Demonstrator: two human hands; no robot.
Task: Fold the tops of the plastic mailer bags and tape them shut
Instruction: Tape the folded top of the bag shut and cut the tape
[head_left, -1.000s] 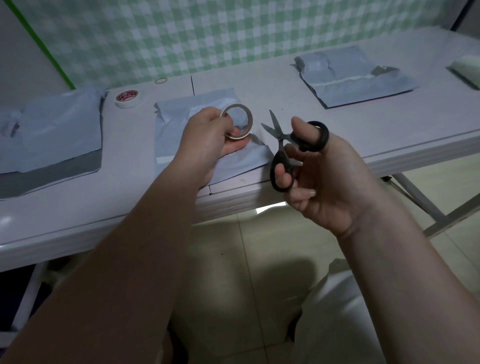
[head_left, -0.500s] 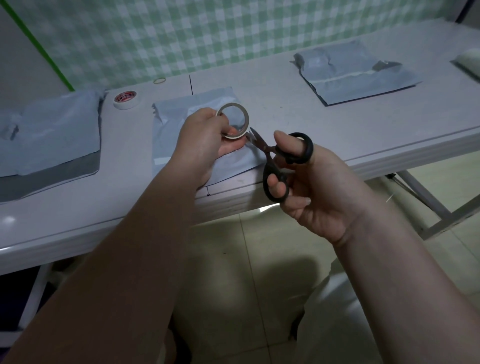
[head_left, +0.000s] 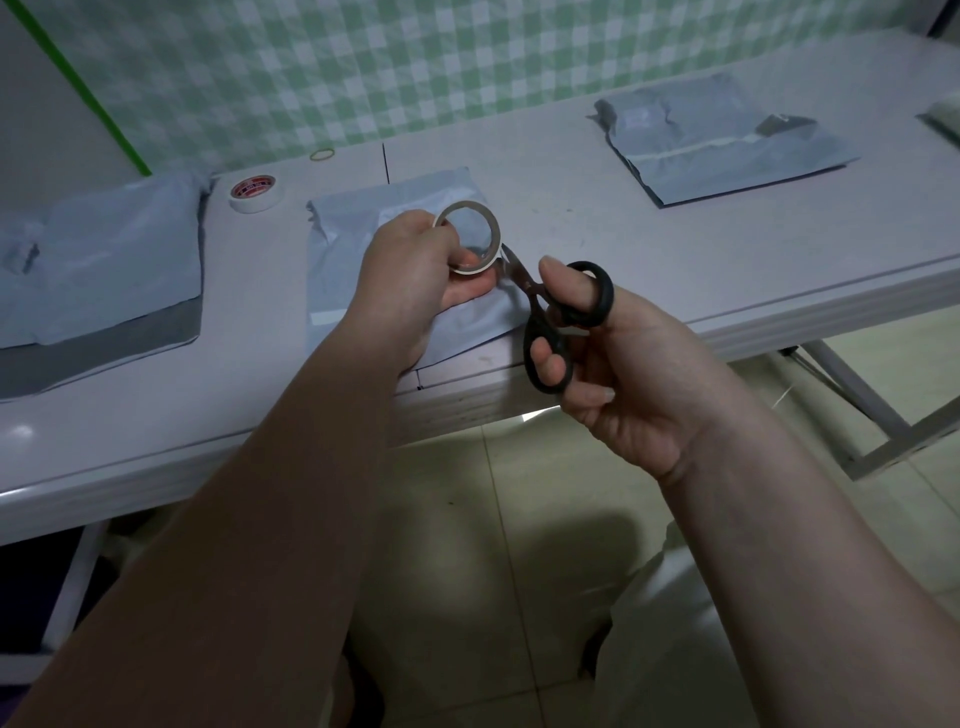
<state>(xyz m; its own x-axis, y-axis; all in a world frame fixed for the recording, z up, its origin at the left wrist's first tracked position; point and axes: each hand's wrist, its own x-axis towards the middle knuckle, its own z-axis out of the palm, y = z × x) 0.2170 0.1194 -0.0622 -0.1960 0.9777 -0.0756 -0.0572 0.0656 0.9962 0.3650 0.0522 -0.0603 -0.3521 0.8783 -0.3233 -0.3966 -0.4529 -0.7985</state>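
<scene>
Right hand (head_left: 618, 358), fingers closed through the black scissors (head_left: 558, 317), had been brought leftward until the blades met the tape roll (head_left: 470, 237) gripped in the left hand (head_left: 415, 280), above the central mailer bag (head_left: 363, 223) on the table (head_left: 649, 249).

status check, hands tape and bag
Left hand gripping tape roll. Right hand holding scissors, blades at roll. Middle mailer bag untaped. Nothing blocking.
</scene>
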